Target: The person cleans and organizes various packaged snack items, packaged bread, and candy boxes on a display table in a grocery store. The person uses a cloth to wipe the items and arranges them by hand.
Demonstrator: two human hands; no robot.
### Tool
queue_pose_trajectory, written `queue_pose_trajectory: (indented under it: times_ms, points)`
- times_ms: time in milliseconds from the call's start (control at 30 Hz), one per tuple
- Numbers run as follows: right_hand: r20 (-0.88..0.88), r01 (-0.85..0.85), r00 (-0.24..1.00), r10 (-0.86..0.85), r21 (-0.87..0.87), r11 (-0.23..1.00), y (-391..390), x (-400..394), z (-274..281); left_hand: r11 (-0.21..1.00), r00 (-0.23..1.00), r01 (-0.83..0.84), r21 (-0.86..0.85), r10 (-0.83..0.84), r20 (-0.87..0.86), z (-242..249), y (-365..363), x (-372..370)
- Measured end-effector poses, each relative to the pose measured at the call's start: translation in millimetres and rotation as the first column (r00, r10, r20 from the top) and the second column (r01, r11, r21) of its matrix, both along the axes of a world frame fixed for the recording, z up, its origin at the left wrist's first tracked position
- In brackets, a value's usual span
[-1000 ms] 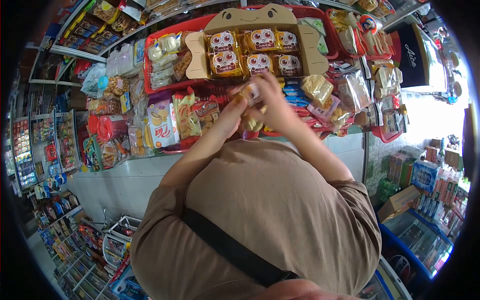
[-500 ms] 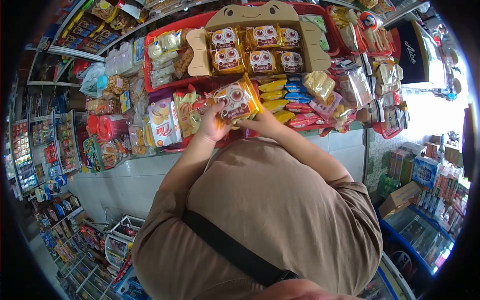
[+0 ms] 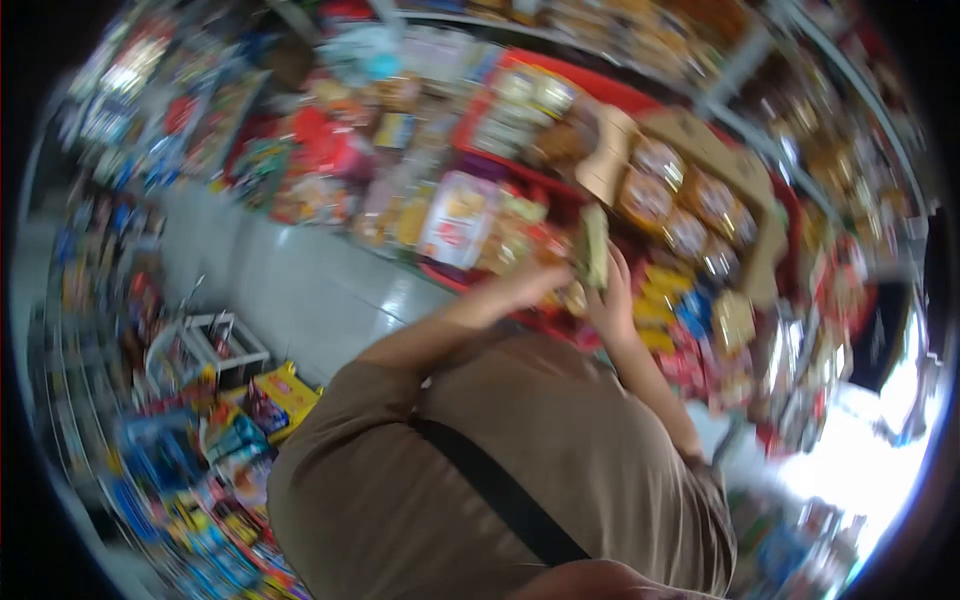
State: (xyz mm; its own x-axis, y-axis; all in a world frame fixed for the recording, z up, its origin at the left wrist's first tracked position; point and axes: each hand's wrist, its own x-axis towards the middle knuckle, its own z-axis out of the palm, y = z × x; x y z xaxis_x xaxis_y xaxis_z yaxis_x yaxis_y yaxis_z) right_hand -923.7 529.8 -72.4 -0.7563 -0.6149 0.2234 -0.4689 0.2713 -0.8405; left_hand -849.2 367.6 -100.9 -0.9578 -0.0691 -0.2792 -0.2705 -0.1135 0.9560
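The view is blurred by motion. A narrow, pale yellow-green packet [image 3: 594, 247] stands on edge between my hands. My right hand [image 3: 613, 292] holds it from the right side, fingers against it. On its left is my left hand [image 3: 545, 280], its fingers smeared by motion, so its grip cannot be made out. Behind the packet, a cardboard display box [image 3: 765, 225] holds several orange-and-white wrapped packets [image 3: 657, 197]. Yellow packets [image 3: 660, 292] lie to the right of my right hand.
A red tray [image 3: 470, 120] with bagged snacks is behind my left hand. A white box [image 3: 457, 218] and a red container [image 3: 322, 145] stand further left. At the lower left are a white rack [image 3: 235, 345] and yellow packaging [image 3: 285, 398].
The camera view has rotated and shifted, so the display box appears further right and tilted. The packet between my hands has turned from its printed face to a narrow side.
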Motion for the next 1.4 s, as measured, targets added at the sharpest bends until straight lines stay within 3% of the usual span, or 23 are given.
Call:
queue_pose_trajectory:
  times_ms: [67,133,200,233,267,333,367,400,467,533,567,667,800,867,900,1000,1033,1133,1233,1333,1400]
  points:
    - [-0.014,-0.092,0.995,0.094,0.104,0.99,-21,8,19,0.981,0.994,-0.11,0.16,0.113,-0.009,22,9,4]
    - [-0.007,-0.179,0.984,0.18,0.076,0.981,-34,10,8,0.833,0.914,-0.369,0.413,0.405,-0.002,35,1,10]
    - [0.009,-0.324,0.946,0.325,0.093,0.941,-38,26,13,0.792,0.877,-0.427,0.436,0.481,-0.015,34,-8,24]
    - [-0.018,-0.402,0.911,0.411,0.174,0.899,-35,32,17,0.826,0.85,-0.445,0.346,0.511,-0.128,25,-12,26]
    - [-0.037,-0.46,0.874,0.485,0.261,0.848,-30,36,19,0.848,0.87,-0.382,0.366,0.464,-0.167,25,-15,29]
    - [-0.047,-0.422,0.899,0.435,0.164,0.891,-8,34,12,0.869,0.914,-0.36,0.341,0.401,-0.056,71,5,43]
    - [-0.045,-0.407,0.909,0.414,0.114,0.906,4,24,2,0.923,0.905,-0.323,0.208,0.365,-0.218,40,14,34]
    - [-0.037,-0.39,0.919,0.393,0.066,0.919,17,14,-7,0.937,0.92,-0.349,0.035,0.349,-0.175,34,31,36]
    - [0.08,-0.217,0.972,0.222,-0.07,0.974,47,3,-19,0.92,0.921,-0.377,-0.11,0.36,-0.147,44,78,36]
    - [0.192,-0.109,0.97,0.149,-0.207,0.972,72,-7,-29,0.929,0.89,-0.358,0.09,0.369,-0.268,19,123,27]
    - [0.085,-0.196,0.973,0.213,-0.175,0.965,79,-3,-11,0.884,0.811,-0.467,0.023,0.439,-0.386,-11,141,17]
    - [-0.194,-0.46,0.88,0.434,-0.119,0.88,88,10,4,0.863,0.898,-0.429,0.267,0.439,0.023,48,163,53]
    - [-0.202,-0.783,0.613,0.764,-0.024,0.622,85,47,48,0.659,0.694,-0.654,0.372,0.718,-0.051,60,161,97]
    - [-0.283,-0.787,0.595,0.753,-0.014,0.617,79,55,50,0.546,0.583,-0.744,0.385,0.812,-0.025,86,175,121]
    - [-0.322,-0.785,0.589,0.741,-0.012,0.619,76,59,51,0.594,0.625,-0.732,0.333,0.78,-0.017,82,179,129]
    - [-0.314,-0.643,0.721,0.618,0.032,0.765,68,61,63,0.595,0.72,-0.658,0.461,0.677,0.153,72,196,138]
    - [-0.352,-0.641,0.733,0.582,-0.07,0.764,66,61,64,0.586,0.7,-0.684,0.434,0.694,0.168,79,205,136]
    - [-0.324,-0.706,0.688,0.649,-0.093,0.702,67,77,66,0.594,0.725,-0.662,0.457,0.663,0.188,91,219,146]
    - [-0.331,-0.835,0.539,0.774,-0.086,0.544,72,114,70,0.538,0.681,-0.687,0.489,0.711,0.176,81,205,178]
    - [-0.368,-0.916,0.394,0.842,-0.076,0.395,62,161,71,0.294,0.495,-0.7,0.651,0.857,0.145,89,192,221]
    - [-0.361,-0.938,0.334,0.871,-0.038,0.344,62,192,75,0.234,0.351,-0.718,0.655,0.935,0.051,76,184,248]
